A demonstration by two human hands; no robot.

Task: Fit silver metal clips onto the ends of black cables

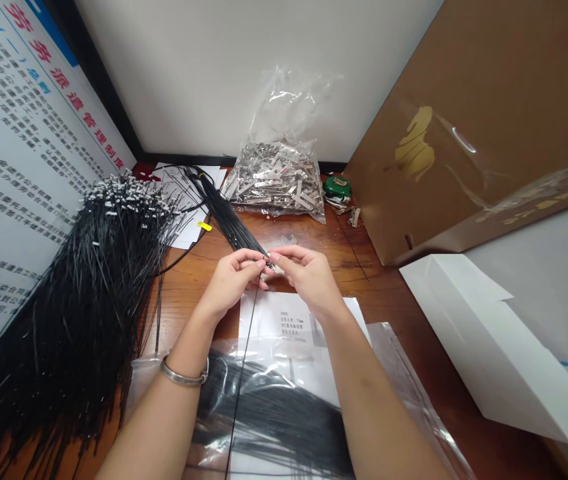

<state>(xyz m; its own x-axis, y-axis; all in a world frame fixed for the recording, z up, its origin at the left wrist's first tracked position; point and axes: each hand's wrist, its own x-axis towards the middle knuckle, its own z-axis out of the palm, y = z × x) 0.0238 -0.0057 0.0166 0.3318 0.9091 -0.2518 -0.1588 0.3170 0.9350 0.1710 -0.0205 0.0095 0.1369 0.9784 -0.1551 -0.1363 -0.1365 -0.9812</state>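
Both hands meet near the middle of the view. My left hand pinches the upper end of a thin black wire, which hangs down toward the bottom edge. My right hand is closed, thumb against forefinger, at the same wire end; whatever lies between those fingertips is too small to name. Just behind the fingertips ends a bundle of black wires, lying on the wooden table. Below the hands are a printed white sheet and a clear plastic bag of black wires.
A large heap of black wires with white tips fills the left side. Behind stand a clear bag of metal pieces and a green tape measure. A brown box and white box are at right.
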